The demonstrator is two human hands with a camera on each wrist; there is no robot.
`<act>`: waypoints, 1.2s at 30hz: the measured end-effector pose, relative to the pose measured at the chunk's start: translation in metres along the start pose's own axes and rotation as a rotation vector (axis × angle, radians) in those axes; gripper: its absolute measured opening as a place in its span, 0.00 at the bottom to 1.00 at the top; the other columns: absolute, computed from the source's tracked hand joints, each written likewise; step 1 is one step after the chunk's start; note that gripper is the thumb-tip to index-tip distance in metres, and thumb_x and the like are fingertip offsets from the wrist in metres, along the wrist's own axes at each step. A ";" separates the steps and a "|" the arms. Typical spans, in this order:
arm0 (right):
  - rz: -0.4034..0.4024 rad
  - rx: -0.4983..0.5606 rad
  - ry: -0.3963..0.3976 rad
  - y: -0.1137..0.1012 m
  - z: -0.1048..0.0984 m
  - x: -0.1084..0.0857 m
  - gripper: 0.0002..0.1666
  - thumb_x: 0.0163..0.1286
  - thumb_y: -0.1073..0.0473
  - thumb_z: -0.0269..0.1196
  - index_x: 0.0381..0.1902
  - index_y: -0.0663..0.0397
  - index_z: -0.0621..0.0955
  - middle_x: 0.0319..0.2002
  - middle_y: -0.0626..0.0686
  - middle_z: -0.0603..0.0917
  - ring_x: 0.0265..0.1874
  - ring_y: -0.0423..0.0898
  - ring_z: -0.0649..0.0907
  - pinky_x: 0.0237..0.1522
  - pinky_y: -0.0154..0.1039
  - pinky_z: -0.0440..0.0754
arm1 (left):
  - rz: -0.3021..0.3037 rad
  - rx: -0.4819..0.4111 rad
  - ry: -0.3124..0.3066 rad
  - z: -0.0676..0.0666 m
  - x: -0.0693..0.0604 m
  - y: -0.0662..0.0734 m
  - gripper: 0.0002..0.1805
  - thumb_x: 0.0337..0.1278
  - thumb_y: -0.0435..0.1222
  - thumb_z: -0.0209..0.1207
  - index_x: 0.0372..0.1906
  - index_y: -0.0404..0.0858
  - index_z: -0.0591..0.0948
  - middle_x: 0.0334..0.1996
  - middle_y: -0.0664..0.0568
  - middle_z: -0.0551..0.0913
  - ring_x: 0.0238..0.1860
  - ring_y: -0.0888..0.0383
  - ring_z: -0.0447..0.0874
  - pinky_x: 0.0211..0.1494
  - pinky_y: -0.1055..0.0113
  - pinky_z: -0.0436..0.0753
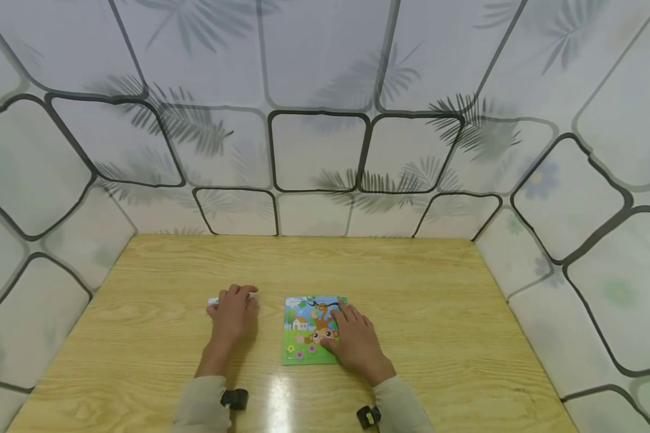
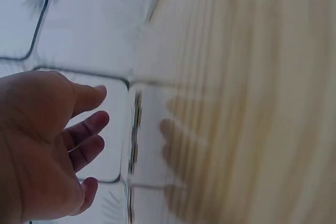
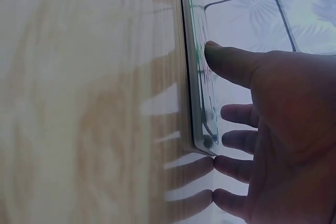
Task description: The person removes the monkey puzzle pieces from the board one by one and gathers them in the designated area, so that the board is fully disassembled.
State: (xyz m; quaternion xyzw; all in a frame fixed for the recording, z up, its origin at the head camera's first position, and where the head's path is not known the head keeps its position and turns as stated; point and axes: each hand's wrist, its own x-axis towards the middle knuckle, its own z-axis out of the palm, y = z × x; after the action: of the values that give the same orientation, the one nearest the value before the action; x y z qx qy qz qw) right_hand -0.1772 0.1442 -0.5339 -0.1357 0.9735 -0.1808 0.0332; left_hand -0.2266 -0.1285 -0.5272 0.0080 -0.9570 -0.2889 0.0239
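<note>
A square picture board (image 1: 298, 343) with an upside-down monkey, a house and a green border lies flat on the table. My right hand (image 1: 359, 343) lies over its right side. In the right wrist view, two fingertips of the right hand (image 3: 294, 129) touch the tabletop past the corner of the board (image 3: 197, 93), and the thumb is at its surface. To the left, my left hand (image 1: 235, 316) is over some thin flat pieces (image 1: 213, 301), mostly hidden. Seen edge-on in the left wrist view, these pieces (image 2: 135, 135) are apart from the loosely bent fingers of the left hand (image 2: 58, 145).
The light wood table (image 1: 411, 282) reaches back to a pale cloth wall (image 1: 319, 150) with dark outlines and leaf prints. Similar cloth stands along the left and right sides. Dark straps (image 1: 235, 399) sit on both sleeves.
</note>
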 end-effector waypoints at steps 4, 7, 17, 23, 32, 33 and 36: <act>0.018 0.033 -0.003 0.003 -0.001 -0.002 0.47 0.64 0.37 0.62 0.70 0.61 0.64 0.74 0.62 0.60 0.72 0.61 0.62 0.69 0.58 0.62 | 0.060 -0.019 -0.003 0.015 -0.006 0.023 0.14 0.65 0.43 0.56 0.52 0.45 0.80 0.48 0.48 0.79 0.53 0.45 0.70 0.52 0.37 0.61; 0.035 0.045 0.001 0.005 -0.002 -0.005 0.49 0.64 0.37 0.62 0.71 0.63 0.63 0.74 0.63 0.58 0.73 0.62 0.60 0.71 0.57 0.59 | 0.092 -0.026 -0.007 0.026 -0.010 0.037 0.14 0.62 0.43 0.60 0.50 0.45 0.81 0.46 0.48 0.80 0.52 0.46 0.71 0.52 0.37 0.63; 0.060 0.012 -0.027 0.010 -0.002 -0.009 0.49 0.65 0.39 0.62 0.70 0.67 0.62 0.73 0.65 0.58 0.73 0.61 0.60 0.72 0.56 0.58 | 0.185 -0.023 -0.086 0.055 -0.017 0.070 0.15 0.60 0.46 0.61 0.49 0.45 0.81 0.48 0.50 0.79 0.51 0.48 0.71 0.53 0.40 0.65; 0.039 0.019 -0.021 0.012 -0.002 -0.007 0.48 0.65 0.39 0.62 0.69 0.68 0.64 0.72 0.64 0.62 0.72 0.60 0.61 0.71 0.55 0.59 | 0.222 0.002 -0.115 0.069 -0.017 0.081 0.16 0.60 0.49 0.60 0.49 0.46 0.81 0.48 0.50 0.79 0.51 0.50 0.71 0.52 0.41 0.65; 0.036 -0.001 -0.016 0.013 -0.001 -0.007 0.48 0.63 0.37 0.63 0.69 0.65 0.65 0.72 0.62 0.63 0.72 0.59 0.63 0.70 0.56 0.61 | 0.217 0.019 -0.140 0.076 -0.017 0.092 0.16 0.60 0.51 0.61 0.47 0.47 0.82 0.43 0.52 0.77 0.47 0.51 0.70 0.49 0.44 0.65; 0.044 0.004 -0.019 0.012 -0.002 -0.007 0.48 0.63 0.37 0.63 0.69 0.65 0.66 0.72 0.62 0.63 0.72 0.59 0.62 0.70 0.56 0.61 | 0.215 0.024 -0.135 0.076 -0.017 0.093 0.16 0.60 0.51 0.61 0.47 0.48 0.82 0.43 0.52 0.77 0.47 0.51 0.70 0.50 0.44 0.65; 0.057 0.022 -0.022 0.012 -0.002 -0.006 0.48 0.63 0.36 0.63 0.68 0.64 0.66 0.72 0.61 0.63 0.72 0.60 0.62 0.70 0.57 0.61 | 0.214 0.041 -0.122 0.077 -0.017 0.096 0.14 0.59 0.50 0.62 0.45 0.48 0.83 0.43 0.52 0.77 0.47 0.51 0.70 0.50 0.44 0.65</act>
State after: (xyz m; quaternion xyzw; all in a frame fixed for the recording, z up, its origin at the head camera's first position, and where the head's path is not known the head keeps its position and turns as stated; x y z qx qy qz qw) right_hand -0.1742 0.1572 -0.5357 -0.1093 0.9745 -0.1891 0.0505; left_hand -0.2138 -0.0051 -0.5392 -0.1111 -0.9578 -0.2651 -0.0041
